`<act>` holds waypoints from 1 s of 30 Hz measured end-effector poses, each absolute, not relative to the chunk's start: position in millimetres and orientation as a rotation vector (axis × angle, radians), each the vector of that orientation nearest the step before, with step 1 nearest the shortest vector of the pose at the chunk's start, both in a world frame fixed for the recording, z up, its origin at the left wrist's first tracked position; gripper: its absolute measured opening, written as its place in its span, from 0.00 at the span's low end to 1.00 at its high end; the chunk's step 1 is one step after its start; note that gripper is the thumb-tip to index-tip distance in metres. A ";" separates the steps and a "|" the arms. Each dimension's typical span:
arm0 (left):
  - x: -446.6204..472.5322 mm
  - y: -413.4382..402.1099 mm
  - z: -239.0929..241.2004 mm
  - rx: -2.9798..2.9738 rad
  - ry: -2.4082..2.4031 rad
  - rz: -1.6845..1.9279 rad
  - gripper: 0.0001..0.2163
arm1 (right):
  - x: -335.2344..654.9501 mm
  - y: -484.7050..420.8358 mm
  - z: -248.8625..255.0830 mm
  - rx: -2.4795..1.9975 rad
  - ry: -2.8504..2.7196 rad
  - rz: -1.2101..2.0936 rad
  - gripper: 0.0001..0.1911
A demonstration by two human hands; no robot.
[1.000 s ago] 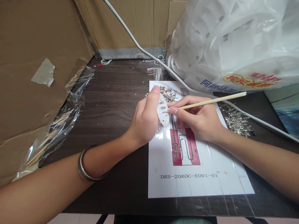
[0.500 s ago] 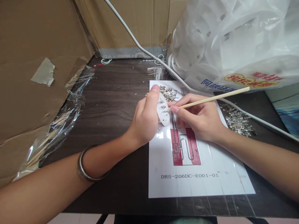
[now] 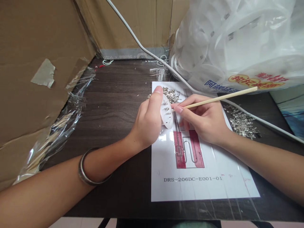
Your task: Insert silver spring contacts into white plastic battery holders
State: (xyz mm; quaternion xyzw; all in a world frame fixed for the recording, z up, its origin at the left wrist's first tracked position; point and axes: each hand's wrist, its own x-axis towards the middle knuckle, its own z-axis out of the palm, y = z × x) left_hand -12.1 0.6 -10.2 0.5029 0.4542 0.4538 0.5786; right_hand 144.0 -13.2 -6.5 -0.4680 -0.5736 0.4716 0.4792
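Note:
My left hand [image 3: 150,118] is closed around a white plastic part [image 3: 168,120], thumb on its upper edge. Small metal pieces sit in several slots on the face of that part, which is tilted toward the right. A thin wooden stick [image 3: 220,98], like a chopstick, is pinched in my right hand [image 3: 204,118]. Its lower end is at the right side of the white part; whether the tip touches cannot be made out. Just behind the white part lies a pile of small metal pieces [image 3: 169,94] on a printed sheet [image 3: 201,190].
A second pile of metal pieces [image 3: 243,122] lies right of the sheet. A clear bag [image 3: 228,47] of white plastic parts stands at the back right. A white cable [image 3: 142,47] crosses the dark table [image 3: 116,95]. Cardboard [image 3: 42,31] walls the left and back.
The outer end of the stick has shifted slightly right and up, with a small move of the right fingers. My left hand holds the white part almost unmoved.

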 end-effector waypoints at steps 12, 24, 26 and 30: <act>-12.4 1.7 -10.8 1.183 1.071 1.057 0.28 | 143.5 -11.9 -7.1 -1.100 -1.391 1.175 0.10; -11.6 0.6 -8.2 1.214 1.088 1.039 0.30 | 142.9 -12.4 -8.0 -1.076 -1.392 1.154 0.05; -11.2 1.0 -8.1 1.212 1.100 1.049 0.29 | 142.5 -12.5 -8.6 -1.074 -1.399 1.151 0.05; -10.2 1.7 -7.9 1.190 1.116 1.062 0.27 | 142.2 -12.7 -8.9 -1.067 -1.426 1.131 0.05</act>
